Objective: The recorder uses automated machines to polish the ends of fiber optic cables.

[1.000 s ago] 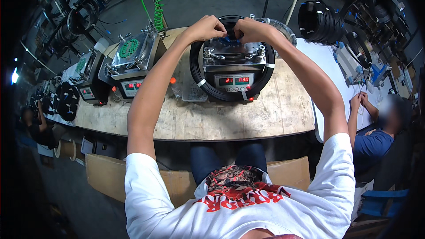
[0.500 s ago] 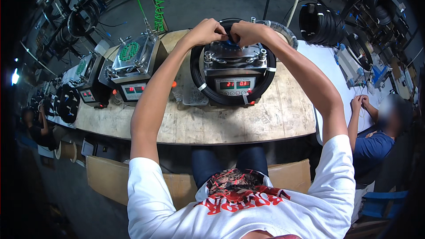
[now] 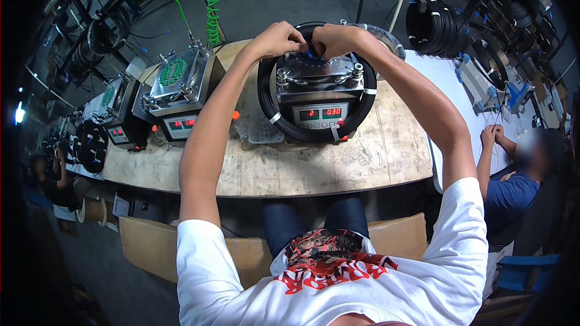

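Both arms reach forward over a metal benchtop machine [image 3: 320, 93] with a red-digit display. My left hand [image 3: 279, 40] is pinched closed above the left rear of its top plate [image 3: 314, 72]. Just beside it, my right hand [image 3: 339, 41] is bent down with its fingers closed at the same spot. Small blue pieces [image 3: 312, 55] show at the fingertips, but what each hand grips is too small and covered to make out. A coil of black cable [image 3: 266, 99], bound with white ties, loops around the machine.
Two similar machines [image 3: 175, 99] [image 3: 118, 108] stand to the left, topped with green pieces. A clear plastic tray [image 3: 266, 134] and an orange-capped bottle [image 3: 238, 124] sit on the wooden bench [image 3: 272, 172]. At right, a co-worker [image 3: 513, 190] sits by a white table [image 3: 426, 78]; black coils [image 3: 435, 27] hang behind.
Both hands remain at the rear of the machine's top plate, with only small finger shifts. The digits on its display have changed. The whole view has shifted slightly.
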A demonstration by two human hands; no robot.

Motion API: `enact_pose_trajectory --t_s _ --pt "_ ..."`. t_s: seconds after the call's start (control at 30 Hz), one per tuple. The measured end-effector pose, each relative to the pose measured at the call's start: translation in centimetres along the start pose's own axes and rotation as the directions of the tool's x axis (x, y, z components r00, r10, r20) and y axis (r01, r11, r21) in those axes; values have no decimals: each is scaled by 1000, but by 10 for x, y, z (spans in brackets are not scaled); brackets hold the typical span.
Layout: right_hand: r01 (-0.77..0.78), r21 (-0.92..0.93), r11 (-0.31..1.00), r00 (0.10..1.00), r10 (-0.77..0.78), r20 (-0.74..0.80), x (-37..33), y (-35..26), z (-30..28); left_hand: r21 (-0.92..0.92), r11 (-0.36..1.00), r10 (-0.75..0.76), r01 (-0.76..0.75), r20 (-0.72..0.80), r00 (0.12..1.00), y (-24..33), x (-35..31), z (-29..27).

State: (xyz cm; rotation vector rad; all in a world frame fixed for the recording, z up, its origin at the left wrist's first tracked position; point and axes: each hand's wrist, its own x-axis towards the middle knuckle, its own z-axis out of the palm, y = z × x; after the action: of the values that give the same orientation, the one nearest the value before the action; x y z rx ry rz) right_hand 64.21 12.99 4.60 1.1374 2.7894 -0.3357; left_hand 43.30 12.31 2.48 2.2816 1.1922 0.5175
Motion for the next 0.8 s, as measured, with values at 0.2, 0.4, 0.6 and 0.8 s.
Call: enact_pose_trajectory --t_s 0.2,0.4,0.6,0.8 --pt "-88 65 994 994 83 69 -2 1 -7 3 999 -46 46 49 998 -5 4 0" --pt "-74 0 997 996 74 48 0 0 -1 -41 999 17 -17 8 1000 -10 1 2" --pt "-12 -159 987 993 30 114 14 -12 1 -129 992 -1 3 16 1000 -14 -1 2" --pt "23 -84 996 999 -19 47 12 2 8 -39 998 51 -51 12 999 0 0 3"
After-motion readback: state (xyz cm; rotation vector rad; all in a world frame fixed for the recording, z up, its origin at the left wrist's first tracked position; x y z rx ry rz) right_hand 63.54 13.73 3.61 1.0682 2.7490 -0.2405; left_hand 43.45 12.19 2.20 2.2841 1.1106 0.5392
